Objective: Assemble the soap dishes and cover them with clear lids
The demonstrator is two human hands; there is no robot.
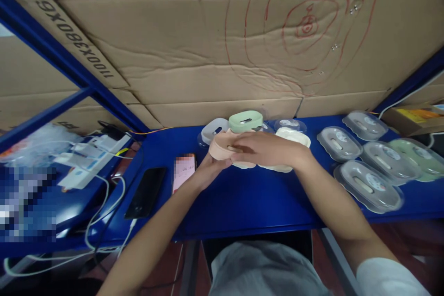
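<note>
Both my hands meet over the middle of a blue table (249,199). My left hand (208,170) cups a peach-pink oval plastic piece (219,146) from below, fingers curled round it. Over the same piece lies my right hand (267,149), its fingers closed on the top. Just behind stand a green oval piece (245,121), a white oval piece (215,129) and a cream oval piece (294,138). Another cream piece shows under my right hand.
Several clear-lidded oval packs (367,186) lie at the right. One black phone (145,192) and one lit phone (183,171) lie left of my hands. White chargers and cables (90,159) crowd the far left. A cardboard wall (222,55) stands behind.
</note>
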